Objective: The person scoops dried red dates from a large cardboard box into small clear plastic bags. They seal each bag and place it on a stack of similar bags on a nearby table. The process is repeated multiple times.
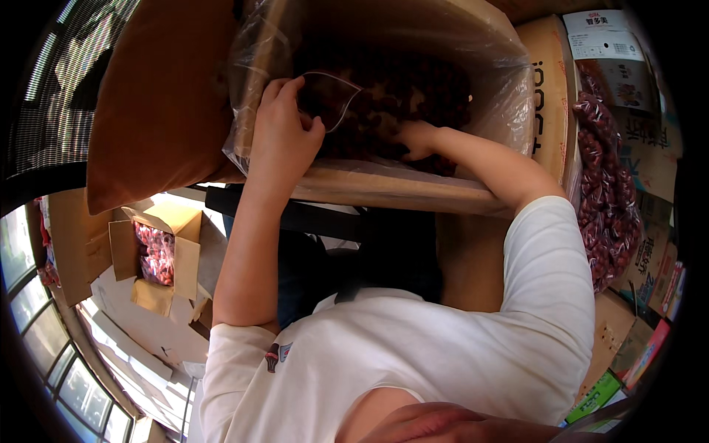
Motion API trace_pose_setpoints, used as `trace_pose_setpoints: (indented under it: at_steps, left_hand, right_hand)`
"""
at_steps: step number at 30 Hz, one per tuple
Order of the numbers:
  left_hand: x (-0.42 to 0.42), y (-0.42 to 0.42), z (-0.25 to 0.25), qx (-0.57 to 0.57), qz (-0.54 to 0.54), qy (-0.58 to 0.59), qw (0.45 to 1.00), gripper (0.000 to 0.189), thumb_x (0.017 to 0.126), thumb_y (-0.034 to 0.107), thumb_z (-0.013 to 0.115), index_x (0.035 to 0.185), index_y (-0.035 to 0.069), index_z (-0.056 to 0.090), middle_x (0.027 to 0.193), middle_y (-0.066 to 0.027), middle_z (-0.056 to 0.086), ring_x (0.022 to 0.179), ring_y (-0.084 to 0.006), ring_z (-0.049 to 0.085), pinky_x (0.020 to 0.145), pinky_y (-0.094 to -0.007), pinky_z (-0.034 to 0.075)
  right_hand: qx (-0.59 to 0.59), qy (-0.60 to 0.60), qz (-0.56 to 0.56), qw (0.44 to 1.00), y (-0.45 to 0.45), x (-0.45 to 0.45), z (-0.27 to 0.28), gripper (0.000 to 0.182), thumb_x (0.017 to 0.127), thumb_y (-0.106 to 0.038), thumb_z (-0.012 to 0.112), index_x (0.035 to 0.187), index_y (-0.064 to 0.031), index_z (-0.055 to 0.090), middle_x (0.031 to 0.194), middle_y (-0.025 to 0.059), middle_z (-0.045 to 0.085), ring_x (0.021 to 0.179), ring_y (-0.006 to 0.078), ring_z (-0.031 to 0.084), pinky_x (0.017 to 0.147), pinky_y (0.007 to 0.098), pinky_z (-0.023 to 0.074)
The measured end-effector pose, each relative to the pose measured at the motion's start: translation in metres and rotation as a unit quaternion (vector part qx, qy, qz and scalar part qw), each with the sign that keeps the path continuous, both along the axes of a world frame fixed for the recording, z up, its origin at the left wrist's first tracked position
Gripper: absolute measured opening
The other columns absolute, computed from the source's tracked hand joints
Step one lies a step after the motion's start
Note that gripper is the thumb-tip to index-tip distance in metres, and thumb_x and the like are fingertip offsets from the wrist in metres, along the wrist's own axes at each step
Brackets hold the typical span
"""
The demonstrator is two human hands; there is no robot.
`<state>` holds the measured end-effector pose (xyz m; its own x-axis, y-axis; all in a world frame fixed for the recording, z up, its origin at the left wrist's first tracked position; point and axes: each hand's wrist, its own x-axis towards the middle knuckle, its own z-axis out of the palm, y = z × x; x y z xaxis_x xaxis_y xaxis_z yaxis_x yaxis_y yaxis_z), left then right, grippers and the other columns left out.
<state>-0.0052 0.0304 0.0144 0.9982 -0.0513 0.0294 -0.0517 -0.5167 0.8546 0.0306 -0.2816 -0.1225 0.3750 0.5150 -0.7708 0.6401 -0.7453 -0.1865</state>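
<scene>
In the head view, a large cardboard box (388, 191) lined with clear plastic film (498, 111) holds many dark red dried fruits, perhaps jujubes (443, 83). My left hand (288, 113), inside the box's left side, grips a small clear plastic bag (332, 99) by its edge; the bag's mouth stands apart. To its right, my right hand (415, 138) reaches down into the fruit with bent fingers. Shadow hides its fingertips, so what it holds cannot be told.
An orange-brown cushion (160, 111) lies left of the box. Beyond it on the floor stands an open carton (188, 255) with bagged red fruit (155, 252). Long clear bags of dark red fruit (604, 205) hang or lie at the right, beside stacked printed cartons (554, 99).
</scene>
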Motion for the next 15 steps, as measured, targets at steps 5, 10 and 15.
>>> trace_pose_setpoints:
  at_steps: [5,10,15]
  left_hand:
    - [0.000,-0.001,-0.001,-0.004,-0.003,0.001,1.000,0.046,0.075,-0.003,0.066,0.120,-0.006,0.056,0.119,-0.0144,0.056,0.069,-0.0151,0.063,0.063,-0.0281,0.051]
    - [-0.001,-0.001,0.001,-0.008,0.000,-0.002,1.000,0.046,0.075,-0.003,0.067,0.120,-0.006,0.056,0.119,-0.0138,0.056,0.069,-0.0155,0.063,0.063,-0.0282,0.051]
    - [-0.001,0.000,0.000,-0.010,-0.002,-0.006,1.000,0.045,0.076,-0.002,0.066,0.120,-0.006,0.056,0.118,-0.0135,0.056,0.069,-0.0160,0.064,0.064,-0.0286,0.051]
  right_hand:
    - [-0.025,-0.016,0.006,1.000,-0.050,-0.010,-0.007,0.060,0.078,-0.036,0.067,0.135,-0.0234,0.053,0.130,0.0112,0.052,0.121,0.0327,0.049,0.096,0.0474,0.0448]
    - [-0.037,-0.016,-0.012,0.999,-0.063,-0.008,0.019,0.063,0.073,-0.036,0.070,0.133,-0.0219,0.054,0.128,0.0114,0.054,0.117,0.0336,0.052,0.093,0.0470,0.0463]
    - [-0.035,-0.053,-0.022,0.998,-0.077,-0.017,0.012,0.067,0.069,-0.037,0.073,0.131,-0.0200,0.055,0.125,0.0149,0.055,0.113,0.0358,0.054,0.093,0.0470,0.0464]
